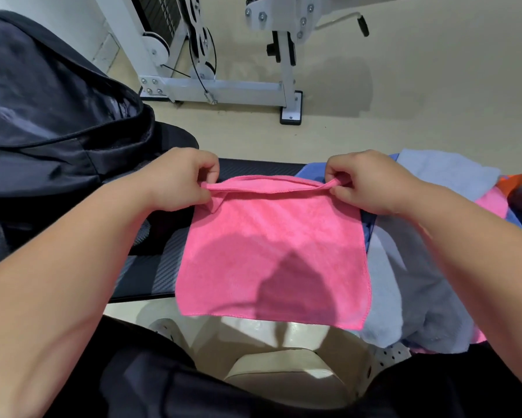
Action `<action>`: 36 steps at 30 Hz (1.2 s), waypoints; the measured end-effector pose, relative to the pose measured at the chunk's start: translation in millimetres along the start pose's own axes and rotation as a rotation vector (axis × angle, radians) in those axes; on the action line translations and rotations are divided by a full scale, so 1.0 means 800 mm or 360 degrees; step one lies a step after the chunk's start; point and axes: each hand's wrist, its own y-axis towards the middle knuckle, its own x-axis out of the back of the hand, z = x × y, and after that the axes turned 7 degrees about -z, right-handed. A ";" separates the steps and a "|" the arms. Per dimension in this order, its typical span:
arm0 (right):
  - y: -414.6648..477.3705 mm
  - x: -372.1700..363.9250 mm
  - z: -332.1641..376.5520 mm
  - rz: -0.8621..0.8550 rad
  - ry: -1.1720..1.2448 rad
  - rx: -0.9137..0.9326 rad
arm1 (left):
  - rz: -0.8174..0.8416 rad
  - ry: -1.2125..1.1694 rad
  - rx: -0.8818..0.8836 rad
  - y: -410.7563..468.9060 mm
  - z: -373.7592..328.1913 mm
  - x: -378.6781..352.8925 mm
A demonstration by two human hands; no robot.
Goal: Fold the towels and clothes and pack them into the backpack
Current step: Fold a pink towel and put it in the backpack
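A pink towel [271, 254] hangs spread out in front of me, over the black bench [151, 276]. My left hand [178, 179] pinches its top left corner and my right hand [371, 182] pinches its top right corner. The towel's upper edge is rolled over between the two hands. The dark backpack [51, 116] stands open on the left end of the bench, just beyond my left hand.
A heap of towels and clothes lies on the right: a grey-blue cloth [413, 291], a light blue towel [443, 170], another pink piece [492, 203] and something orange [519, 179]. White gym machine frame [223, 89] stands on the beige floor beyond the bench.
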 end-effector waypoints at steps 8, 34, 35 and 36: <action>-0.002 0.016 -0.015 -0.0257 0.0058 0.0041 | -0.0061 0.0230 -0.0224 -0.013 0.009 0.004; 0.013 0.037 -0.026 0.0043 0.0441 -0.0478 | 0.0117 0.0379 -0.0228 0.012 0.018 0.041; 0.012 0.038 -0.026 0.0029 0.0467 -0.0478 | 0.0045 0.0226 -0.0170 0.012 0.018 0.041; 0.012 0.040 -0.027 0.0007 0.0494 -0.0482 | -0.0031 0.0052 -0.0091 0.012 0.019 0.040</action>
